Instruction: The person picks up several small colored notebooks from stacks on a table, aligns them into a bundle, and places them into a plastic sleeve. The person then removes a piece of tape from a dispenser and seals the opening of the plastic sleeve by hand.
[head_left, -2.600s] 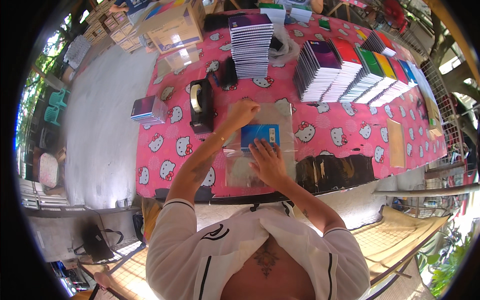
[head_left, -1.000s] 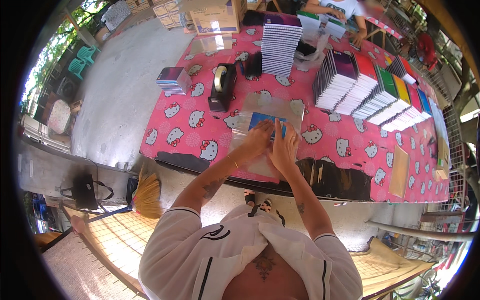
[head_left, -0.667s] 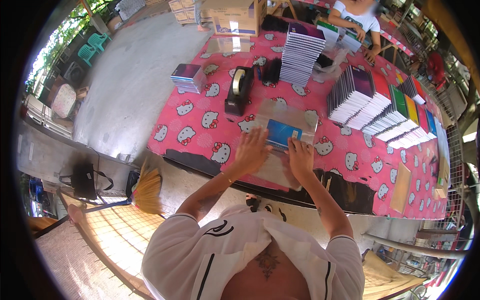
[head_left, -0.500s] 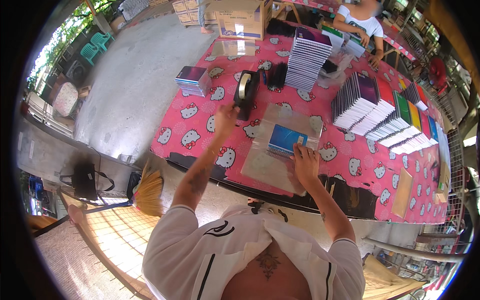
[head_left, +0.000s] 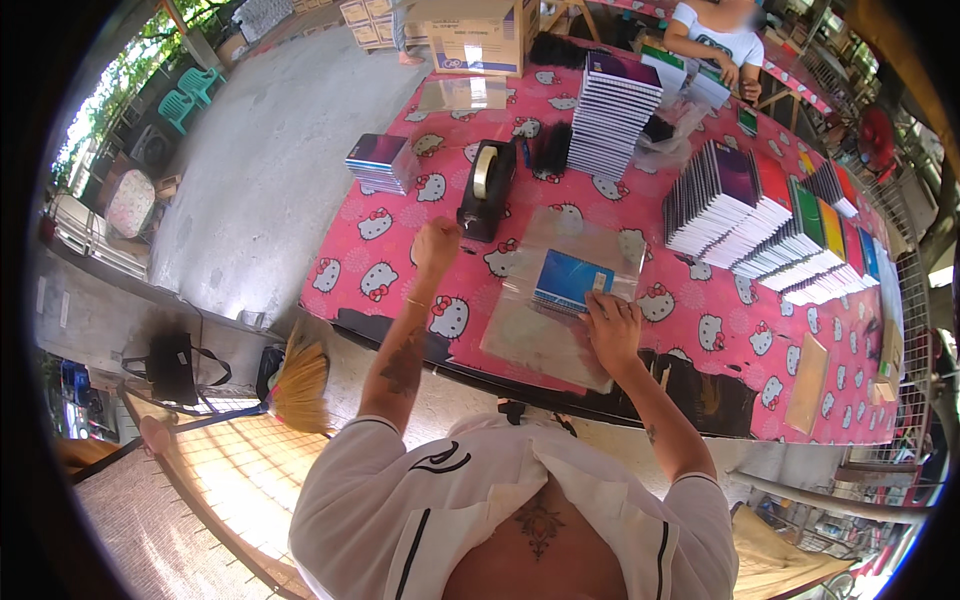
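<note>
Away from the blue notebook's [head_left: 572, 277] side, the left hand [head_left: 437, 245] has moved over to the dispenser [head_left: 488, 205]. Its fingers are curled in; whether they pinch anything, I cannot tell. The right hand [head_left: 612, 322] lies flattened, fingers slightly parted, on the notebook's near right corner. That notebook, glossy and rectangular, lies on a sheet [head_left: 545, 350] of clear, wrinkled plastic spread over the tabletop [head_left: 680, 340], whose slick pink covering is printed with cat faces. Black and blocky, the dispenser carries a pale, round roll [head_left: 485, 170]. Farther out, a short stack [head_left: 380, 165] of dark-covered notebooks sits left of it, and a tall, spiral-bound stack [head_left: 612, 125] rises beyond the sheet. More notebooks [head_left: 770, 220] stand in coloured piles to the right. A boxy cardboard carton [head_left: 480, 40] is at the far edge.
</note>
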